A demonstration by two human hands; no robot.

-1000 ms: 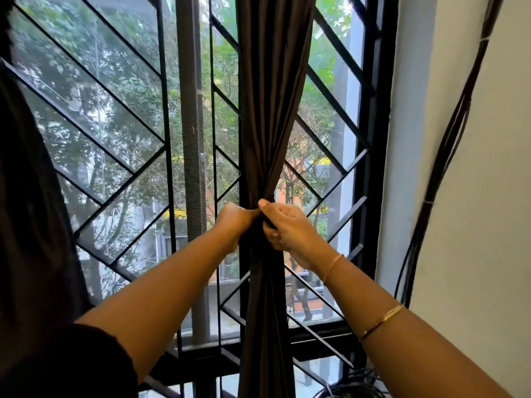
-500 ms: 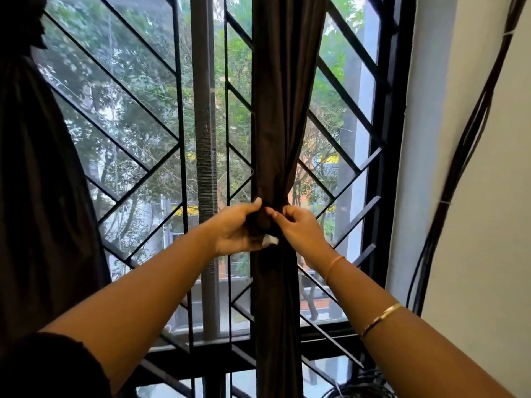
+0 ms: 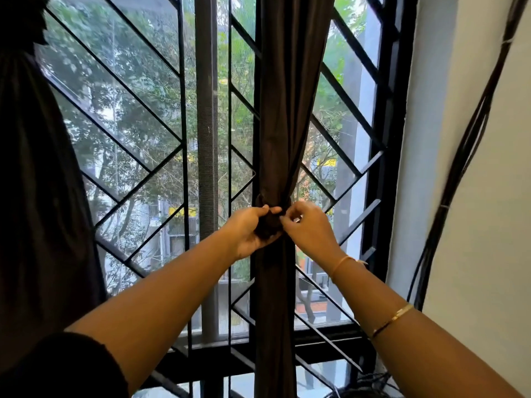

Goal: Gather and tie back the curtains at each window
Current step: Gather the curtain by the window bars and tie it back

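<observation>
Step in hand: tying off the gathered curtain point(image 3: 280, 124), which hangs as one narrow column against the window grille point(image 3: 138, 156), just right of the centre post point(image 3: 205, 139); it is cinched to a waist just above the hands. Pose: the left hand point(image 3: 248, 232) has its palm turned inward, fingers curled round a dark wad of fabric at the waist, thumb on top; the right hand point(image 3: 311, 229) meets it from the right, thumb and forefinger pinching something small at the cinch; tie end or curtain fold, cannot tell. Both forearms are raised, converging on that spot. Judgement: fastening partly made, not yet secured; next move calls for pulling tight or tucking the end, the left hand holding the bunch against slackening. A second dark curtain point(image 3: 37, 173) hangs at the left edge.
</observation>
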